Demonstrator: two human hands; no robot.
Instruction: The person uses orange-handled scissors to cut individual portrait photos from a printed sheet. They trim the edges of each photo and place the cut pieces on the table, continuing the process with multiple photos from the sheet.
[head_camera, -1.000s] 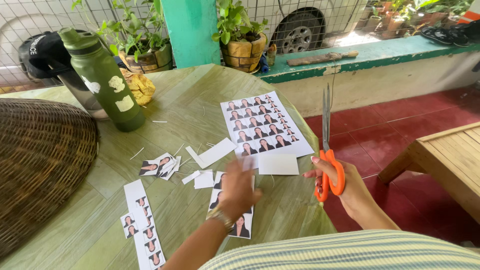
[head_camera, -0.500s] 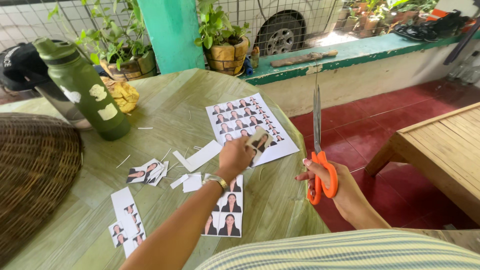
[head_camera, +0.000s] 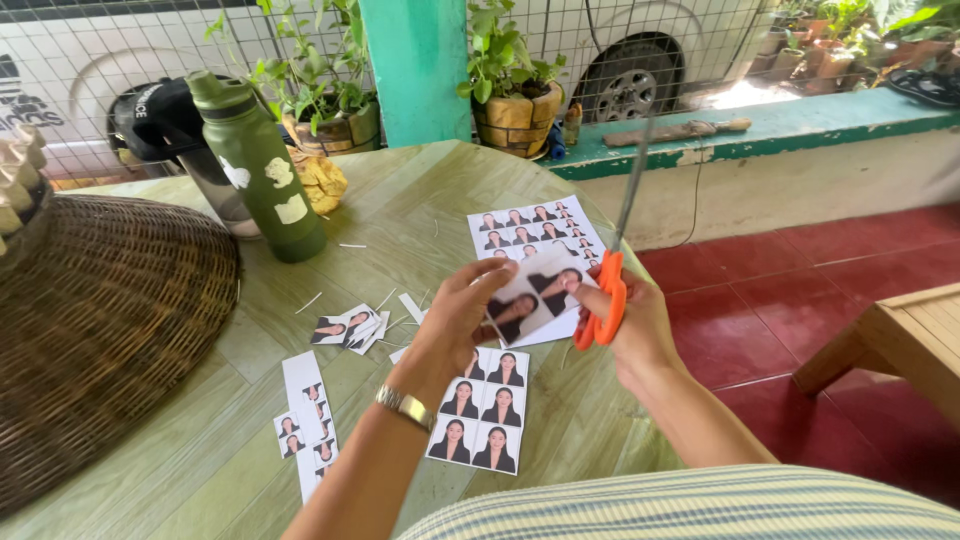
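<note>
A block of portraits (head_camera: 480, 412) lies nearest on the table (head_camera: 200, 440). Above it the left hand (head_camera: 452, 322) pinches a small photo print (head_camera: 535, 298); at its 3 o'clock the right hand (head_camera: 632, 320) grips orange scissors (head_camera: 606, 278), blades up. At 12 o'clock lies the photo sheet (head_camera: 535, 222); at 10 o'clock stands a green bottle (head_camera: 258, 165).

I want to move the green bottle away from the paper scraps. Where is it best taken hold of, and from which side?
Grip the green bottle around its straight cylindrical body, below the lid. It stands upright and the body looks narrow enough for fingers to wrap. Come from the side facing the person, over bare table; a woven basket sits to its left and a potted plant behind.
</note>
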